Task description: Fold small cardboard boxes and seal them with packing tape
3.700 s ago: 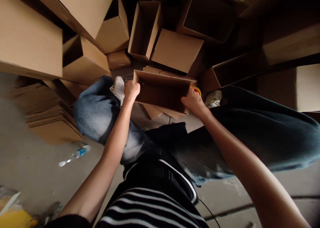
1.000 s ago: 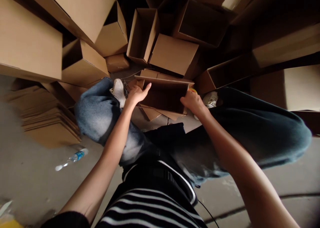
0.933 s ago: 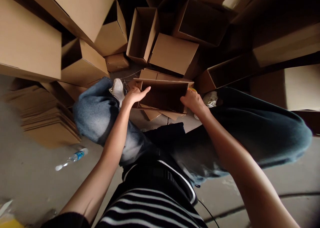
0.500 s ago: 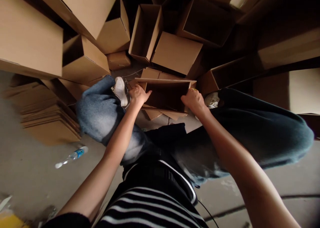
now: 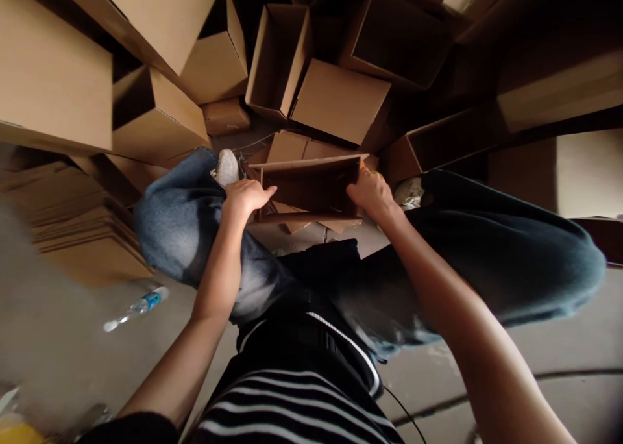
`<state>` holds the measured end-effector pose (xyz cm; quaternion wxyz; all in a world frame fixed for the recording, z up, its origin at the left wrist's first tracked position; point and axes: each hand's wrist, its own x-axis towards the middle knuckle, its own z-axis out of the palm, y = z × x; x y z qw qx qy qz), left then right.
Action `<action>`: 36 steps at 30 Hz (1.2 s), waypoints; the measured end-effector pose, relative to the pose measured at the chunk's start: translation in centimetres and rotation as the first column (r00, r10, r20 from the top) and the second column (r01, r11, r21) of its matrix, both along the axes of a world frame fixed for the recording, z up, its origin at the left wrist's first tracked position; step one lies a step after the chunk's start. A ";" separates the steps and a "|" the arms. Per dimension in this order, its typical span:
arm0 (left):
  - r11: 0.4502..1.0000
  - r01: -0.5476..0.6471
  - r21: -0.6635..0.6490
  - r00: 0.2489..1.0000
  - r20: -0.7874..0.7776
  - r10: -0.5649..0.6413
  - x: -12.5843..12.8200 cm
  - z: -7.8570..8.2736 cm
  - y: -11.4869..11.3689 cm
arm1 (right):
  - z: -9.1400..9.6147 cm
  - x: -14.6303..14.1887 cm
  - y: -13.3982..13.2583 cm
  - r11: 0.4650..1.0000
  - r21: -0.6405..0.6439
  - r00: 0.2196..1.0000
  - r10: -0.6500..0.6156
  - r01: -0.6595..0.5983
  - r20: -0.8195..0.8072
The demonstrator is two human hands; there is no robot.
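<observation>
Fingers (image 5: 368,182) of the bare right hand (image 5: 372,192) close over the right end of an open, rectangular brown cardboard box (image 5: 316,179), mostly covering a small orange-yellow object (image 5: 363,164) beside it. The bare left hand (image 5: 243,198) is at the box's left end, thumb extended; its other fingers are hard to make out, so their grip cannot be told. The box, between two white shoes (image 5: 227,167), partly hides flat brown cardboard pieces (image 5: 289,147).
</observation>
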<state>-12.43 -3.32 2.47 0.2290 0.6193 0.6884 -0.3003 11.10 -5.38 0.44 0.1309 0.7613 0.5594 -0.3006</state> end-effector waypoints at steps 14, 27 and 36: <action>0.996 0.037 0.079 0.986 0.158 -0.049 -0.5 -0.1 -0.2 | 1.1 1.1 -0.5 0.991 -0.085 0.988 0.112 -0.103 0.110; 0.986 -0.087 -0.140 0.901 0.412 0.138 0.0 -2.3 0.6 | 0.0 0.5 -1.5 0.985 -0.081 0.970 0.162 -0.149 0.180; 0.979 -0.156 -0.128 0.917 0.351 0.192 1.3 -3.4 0.9 | -0.5 -0.5 -2.2 0.989 -0.022 0.974 0.148 -0.146 0.170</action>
